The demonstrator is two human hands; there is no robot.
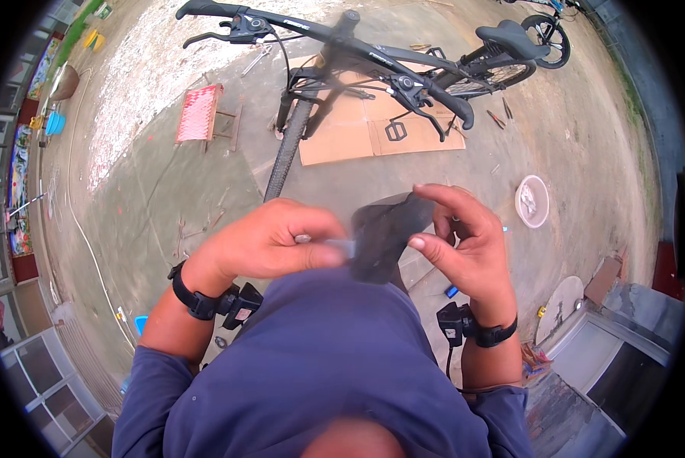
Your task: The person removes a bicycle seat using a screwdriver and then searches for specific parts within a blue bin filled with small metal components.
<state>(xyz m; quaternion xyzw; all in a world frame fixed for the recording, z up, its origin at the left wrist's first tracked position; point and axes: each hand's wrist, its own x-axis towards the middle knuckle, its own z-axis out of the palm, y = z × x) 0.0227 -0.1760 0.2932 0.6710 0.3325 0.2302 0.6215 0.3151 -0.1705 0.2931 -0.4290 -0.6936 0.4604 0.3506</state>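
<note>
Holding a dark grey, floppy sheet (384, 233) up in front of our chest, we grip it with both hands above the blue shirt (323, 366). Our left hand (270, 240) is curled shut, pinching the sheet's near edge together with a small pale strip (341, 246) between thumb and fingers. Our right hand (464, 240) is half open, its thumb and forefinger nipping the sheet's far side while the other fingers spread loose above it. Whether the sheet is rubber, cloth or paper we cannot tell; it is blurred. Black bands with small devices sit on both wrists.

Ahead of us stands a black bicycle (357, 61), handlebars across the top of the view, front wheel pointing down toward our hands. Behind it lie flattened sheets of brown cardboard (357, 130), with a black pedal (396, 131) resting on one. To the left of the wheel stands a low stool with a red-and-white woven seat (197, 113). To the right, well apart, sits a round white bowl (531, 201).

We stand on worn, grey concrete (151, 191) in an open yard, patchy and pale toward the top left. Colourful shopfront panels (18, 168) line the left rim, with a blue tub (54, 122) near them.
</note>
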